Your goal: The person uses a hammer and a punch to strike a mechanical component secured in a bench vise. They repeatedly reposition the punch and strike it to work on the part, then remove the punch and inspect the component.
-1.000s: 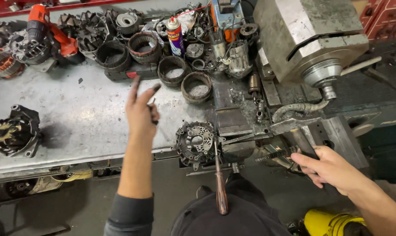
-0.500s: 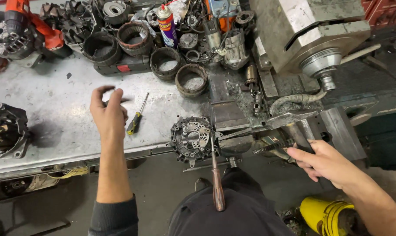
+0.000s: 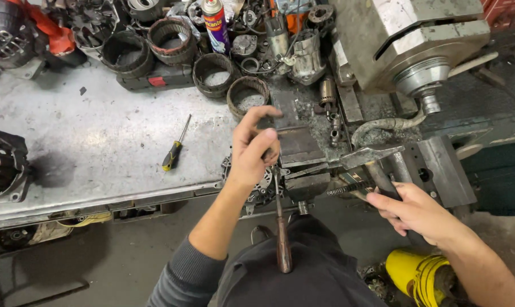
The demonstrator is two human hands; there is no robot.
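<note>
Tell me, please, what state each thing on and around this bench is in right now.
left hand: resting on the housing in the vise
alternator housing: clamped at the bench edge
right hand: gripping the vise handle
vise handle: held
screwdriver: lying loose on the bench
spray can: upright, capped

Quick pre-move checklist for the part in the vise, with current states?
1. Left hand on the alternator housing: ok, it rests on top of it.
2. Housing clamped in the bench vise: cannot tell, the hand covers the contact.
3. Right hand on the vise handle: ok, fingers wrap it.
4. Wooden-handled tool held: not ok, neither hand grips it; it hangs down from the housing.
5. Screwdriver out of the way: ok, lying apart on the metal benchtop.
</note>
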